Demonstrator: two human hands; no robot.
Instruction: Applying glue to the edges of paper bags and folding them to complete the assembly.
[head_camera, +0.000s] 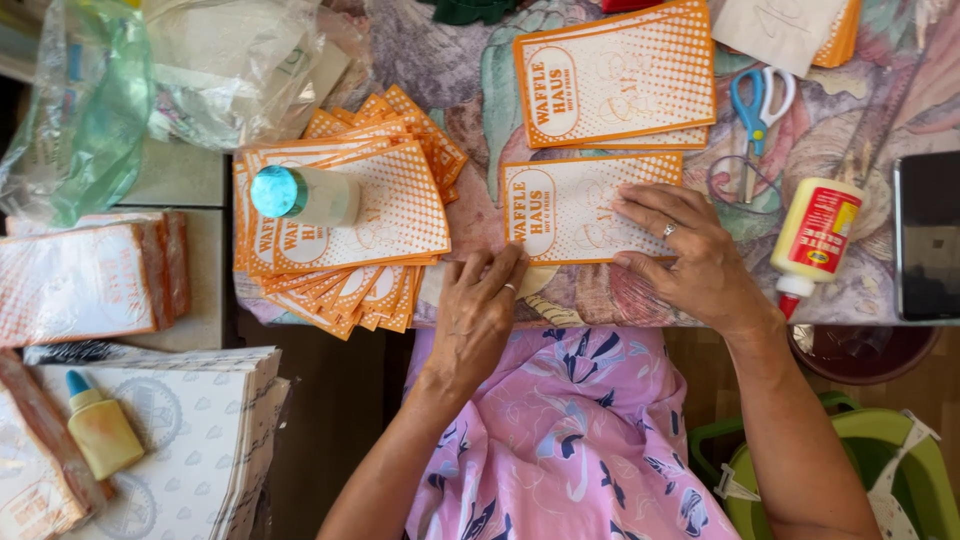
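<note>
Orange-and-white dotted paper bag (590, 208) lies flat on the floral tablecloth (440, 60) at the table's near edge; the right hand (690, 255) presses on its right end with fingers spread flat, gripping nothing; the left hand (480, 305) pinches the bag's lower left corner between fingertips; a fanned stack of matching orange bags (340, 230) lies to the left under a white glue bottle with teal cap (300, 195); blue-handled scissors (760, 105) and a yellow glue bottle with red label (815, 240) sit to the right.
</note>
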